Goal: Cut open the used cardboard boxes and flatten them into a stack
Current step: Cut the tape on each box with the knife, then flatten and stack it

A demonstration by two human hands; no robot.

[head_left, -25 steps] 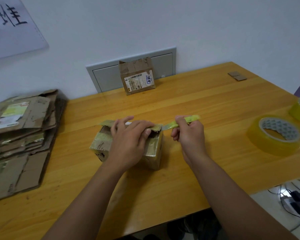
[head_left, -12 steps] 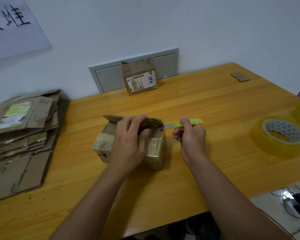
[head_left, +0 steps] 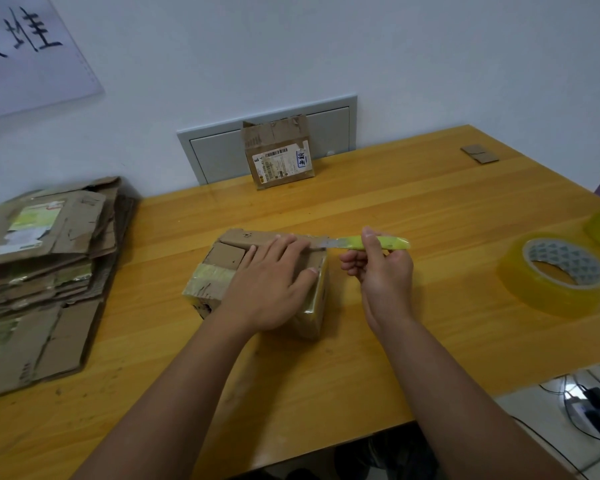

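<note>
Box in hand: small taped cardboard box [head_left: 257, 271], mid-worktop toward the near edge, top flaps partly lifted.
Left hand [head_left: 271, 285]: spread flat across the box top, grip open, pressing down, probably to pin the box against the blade's pull.
Right hand [head_left: 381, 271]: grip clamped on the yellow-green knife [head_left: 374, 242], blade tip meeting the box's upper right corner, seemingly at a taped seam.
Flattened stack [head_left: 45, 265]: cut boxes piled at the worktop's left edge, clear of the cutting.
Waiting box [head_left: 279, 154]: propped upright at the far edge against the wall.
Tape rolls [head_left: 561, 275]: at the right edge, apart from the work.
Worktop [head_left: 413, 209]: bare wood elsewhere.
</note>
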